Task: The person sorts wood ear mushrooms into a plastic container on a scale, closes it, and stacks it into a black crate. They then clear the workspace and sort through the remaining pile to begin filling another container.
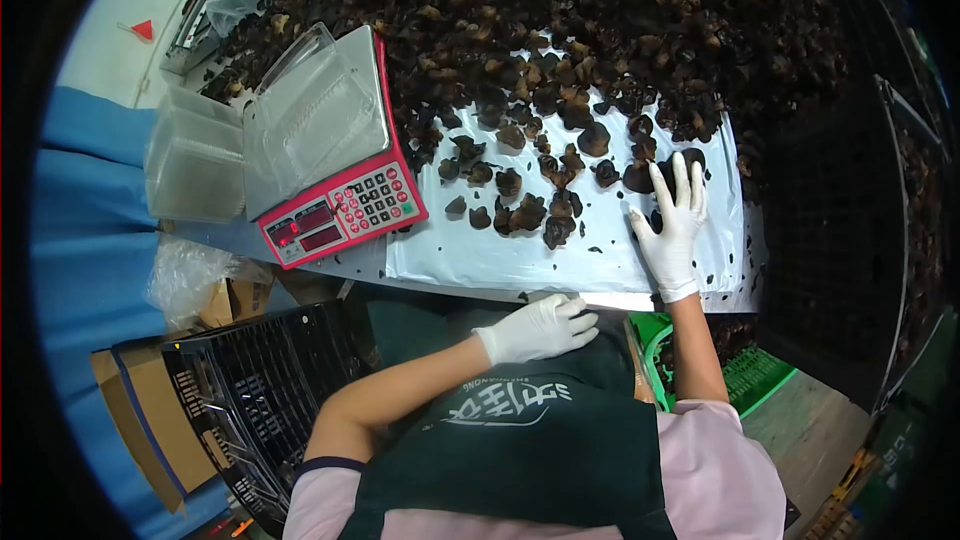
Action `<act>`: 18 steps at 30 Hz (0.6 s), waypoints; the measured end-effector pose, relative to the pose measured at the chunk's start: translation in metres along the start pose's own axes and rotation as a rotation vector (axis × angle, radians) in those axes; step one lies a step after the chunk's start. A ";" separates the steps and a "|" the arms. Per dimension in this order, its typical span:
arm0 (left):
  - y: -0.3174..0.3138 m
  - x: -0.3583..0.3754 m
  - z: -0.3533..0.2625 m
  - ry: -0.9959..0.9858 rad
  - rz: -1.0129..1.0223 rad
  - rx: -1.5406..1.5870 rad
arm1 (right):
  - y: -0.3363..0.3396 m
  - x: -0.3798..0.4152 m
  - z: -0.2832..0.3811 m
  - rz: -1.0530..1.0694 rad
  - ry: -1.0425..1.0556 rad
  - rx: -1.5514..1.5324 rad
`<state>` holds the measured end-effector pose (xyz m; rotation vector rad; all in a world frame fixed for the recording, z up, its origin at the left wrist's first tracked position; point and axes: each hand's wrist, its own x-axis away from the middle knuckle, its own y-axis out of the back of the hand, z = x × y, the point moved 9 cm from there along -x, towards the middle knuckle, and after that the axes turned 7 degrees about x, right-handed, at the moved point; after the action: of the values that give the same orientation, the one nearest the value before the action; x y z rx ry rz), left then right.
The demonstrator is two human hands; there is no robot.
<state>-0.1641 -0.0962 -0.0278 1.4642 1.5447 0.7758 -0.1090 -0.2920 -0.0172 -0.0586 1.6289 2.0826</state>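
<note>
My right hand (pixel 673 230), in a white glove, reaches over the white sheet (pixel 460 265) on the table. Its fingers are spread, thumb apart, and the fingertips lie at a dark piece of wood ear fungus (pixel 637 178). Several more loose pieces of fungus (pixel 508 182) are scattered to its left. My left hand (pixel 543 330), also gloved in white, is at the table's near edge in front of the dark green apron (pixel 500 460). Its fingers are curled together, and nothing shows in them.
A big heap of wood ear fungus (pixel 600 20) covers the table's back. At left stand a red scale (pixel 345 210) with a clear plastic tray (pixel 320 125) on it and stacked clear containers (pixel 195 165). Below are a green basket (pixel 765 380) and black crates (pixel 265 390).
</note>
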 end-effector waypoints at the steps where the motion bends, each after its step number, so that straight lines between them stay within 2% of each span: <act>1: -0.010 -0.001 -0.005 -0.048 0.098 -0.060 | -0.006 -0.001 -0.001 0.003 0.014 -0.006; 2: -0.019 0.000 -0.009 -0.096 0.196 -0.119 | -0.007 -0.002 -0.004 0.002 0.014 -0.003; 3: -0.020 0.001 -0.010 -0.096 0.193 -0.120 | -0.005 -0.003 -0.008 -0.023 0.003 -0.039; 5: -0.030 0.006 -0.012 -0.152 0.321 -0.107 | 0.000 -0.004 -0.020 -0.071 -0.066 -0.060; 9: -0.031 0.010 -0.009 -0.038 0.359 0.006 | -0.006 -0.002 -0.042 -0.093 -0.179 0.024; 12: -0.030 0.018 -0.004 0.051 0.272 0.120 | -0.008 -0.013 0.004 -0.008 -0.029 0.056; 15: -0.025 0.023 -0.001 0.098 0.182 0.176 | -0.025 -0.035 0.054 0.102 0.208 -0.187; 18: -0.035 0.026 0.006 0.169 0.211 0.191 | -0.037 -0.082 0.081 0.069 0.229 -0.457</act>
<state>-0.1734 -0.0754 -0.0652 1.7619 1.6444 0.9148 -0.0013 -0.2402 -0.0005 -0.4111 1.2532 2.5405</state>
